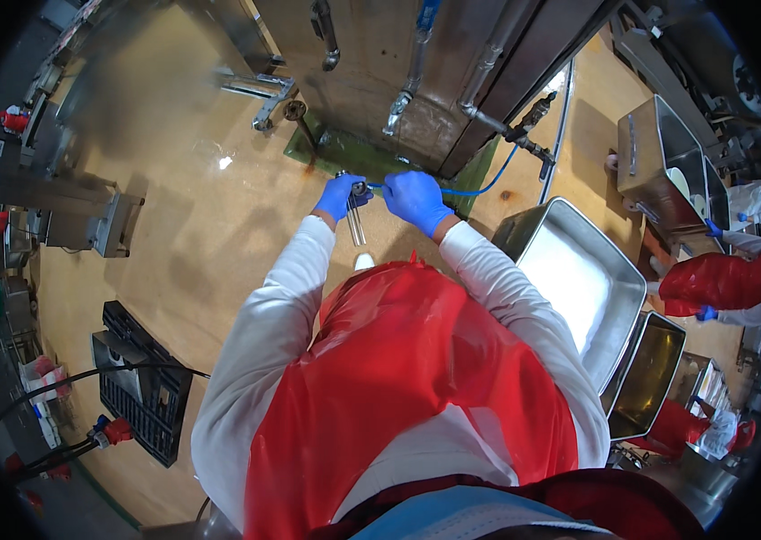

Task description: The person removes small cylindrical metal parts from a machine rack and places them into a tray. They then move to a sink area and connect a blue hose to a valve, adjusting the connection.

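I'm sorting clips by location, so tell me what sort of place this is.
Likely a food-processing plant, judging by the deep rectangular steel tub, the valved grey metal pipe and the wearer's glossy red apron.

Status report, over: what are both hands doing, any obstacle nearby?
Left hand closed around shiny metal piece. Right hand at thin blue hose, grip unclear. Possible obstacle: steel tub, right side.

blue gloves [416, 200], blue hose [478, 193], red apron [398, 360]
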`<state>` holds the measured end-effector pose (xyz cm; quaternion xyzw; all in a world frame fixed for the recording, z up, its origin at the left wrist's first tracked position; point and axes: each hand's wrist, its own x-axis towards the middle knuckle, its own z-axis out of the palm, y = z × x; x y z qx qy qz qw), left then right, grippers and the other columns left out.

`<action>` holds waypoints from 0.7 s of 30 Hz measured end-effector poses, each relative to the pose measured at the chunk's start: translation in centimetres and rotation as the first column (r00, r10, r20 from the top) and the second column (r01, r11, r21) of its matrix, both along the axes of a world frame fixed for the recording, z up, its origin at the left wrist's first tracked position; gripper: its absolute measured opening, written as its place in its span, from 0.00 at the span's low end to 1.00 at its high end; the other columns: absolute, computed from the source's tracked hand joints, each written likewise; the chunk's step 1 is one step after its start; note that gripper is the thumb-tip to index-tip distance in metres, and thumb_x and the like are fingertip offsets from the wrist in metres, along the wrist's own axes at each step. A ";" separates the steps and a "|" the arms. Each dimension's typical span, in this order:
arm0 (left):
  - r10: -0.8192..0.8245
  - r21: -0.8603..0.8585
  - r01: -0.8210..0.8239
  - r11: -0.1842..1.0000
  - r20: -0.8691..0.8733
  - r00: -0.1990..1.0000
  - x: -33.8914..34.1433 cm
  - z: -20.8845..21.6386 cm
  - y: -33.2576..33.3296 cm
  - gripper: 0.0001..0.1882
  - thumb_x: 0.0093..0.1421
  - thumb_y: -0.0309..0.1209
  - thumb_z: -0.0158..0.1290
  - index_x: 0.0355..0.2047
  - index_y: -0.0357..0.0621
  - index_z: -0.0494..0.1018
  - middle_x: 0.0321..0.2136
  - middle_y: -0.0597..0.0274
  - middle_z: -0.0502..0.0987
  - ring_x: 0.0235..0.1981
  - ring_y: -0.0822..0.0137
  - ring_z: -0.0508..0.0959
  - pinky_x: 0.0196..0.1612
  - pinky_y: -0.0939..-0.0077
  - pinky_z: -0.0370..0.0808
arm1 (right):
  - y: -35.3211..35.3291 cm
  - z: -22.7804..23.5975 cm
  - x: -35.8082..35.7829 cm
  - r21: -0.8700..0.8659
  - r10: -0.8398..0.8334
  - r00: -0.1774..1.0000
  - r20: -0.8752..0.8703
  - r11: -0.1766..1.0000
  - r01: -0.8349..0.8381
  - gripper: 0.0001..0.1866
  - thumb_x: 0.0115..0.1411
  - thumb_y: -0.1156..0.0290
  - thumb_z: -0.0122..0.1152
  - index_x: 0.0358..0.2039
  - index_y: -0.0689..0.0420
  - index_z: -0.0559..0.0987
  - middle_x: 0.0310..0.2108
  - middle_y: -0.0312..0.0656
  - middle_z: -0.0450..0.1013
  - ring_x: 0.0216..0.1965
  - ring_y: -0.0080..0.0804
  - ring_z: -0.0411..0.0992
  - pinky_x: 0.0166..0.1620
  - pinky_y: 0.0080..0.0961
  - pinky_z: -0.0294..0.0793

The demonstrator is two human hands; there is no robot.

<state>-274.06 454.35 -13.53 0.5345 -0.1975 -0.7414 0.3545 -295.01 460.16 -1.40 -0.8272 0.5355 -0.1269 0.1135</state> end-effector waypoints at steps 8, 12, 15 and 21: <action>0.007 -0.036 -0.005 0.999 0.033 0.999 0.2 -0.1 0.9 0.07 0.60 0.28 0.62 0.34 0.37 0.80 0.29 0.53 0.83 0.28 0.58 0.87 0.32 0.65 0.87 | 1.8 1.2 0.5 -0.016 0.065 0.998 0.026 0.998 -0.065 0.11 0.60 0.64 0.58 0.30 0.55 0.85 0.29 0.53 0.82 0.30 0.55 0.82 0.35 0.50 0.82; -0.005 -0.015 0.006 1.000 0.035 0.999 0.4 1.1 1.2 0.08 0.61 0.29 0.61 0.35 0.37 0.79 0.29 0.53 0.83 0.28 0.57 0.87 0.32 0.65 0.87 | 1.7 0.6 0.2 -0.065 0.024 0.998 0.050 0.998 -0.021 0.13 0.63 0.60 0.61 0.28 0.55 0.82 0.26 0.52 0.80 0.28 0.56 0.80 0.33 0.53 0.80; -0.008 0.008 0.008 1.000 0.032 0.999 0.4 1.9 1.9 0.08 0.61 0.29 0.60 0.36 0.37 0.79 0.30 0.52 0.84 0.27 0.56 0.87 0.32 0.65 0.87 | 2.3 1.0 0.4 -0.060 0.044 0.997 0.063 0.997 -0.041 0.12 0.63 0.60 0.61 0.28 0.54 0.82 0.26 0.52 0.79 0.28 0.57 0.79 0.33 0.53 0.79; -0.002 -0.051 0.004 0.999 0.052 0.999 2.5 0.7 2.4 0.10 0.64 0.31 0.61 0.38 0.36 0.80 0.33 0.53 0.84 0.31 0.58 0.87 0.35 0.65 0.86 | 2.8 1.1 1.5 -0.052 0.007 0.997 0.078 0.999 -0.003 0.13 0.62 0.59 0.61 0.27 0.55 0.82 0.27 0.51 0.80 0.29 0.57 0.80 0.34 0.54 0.80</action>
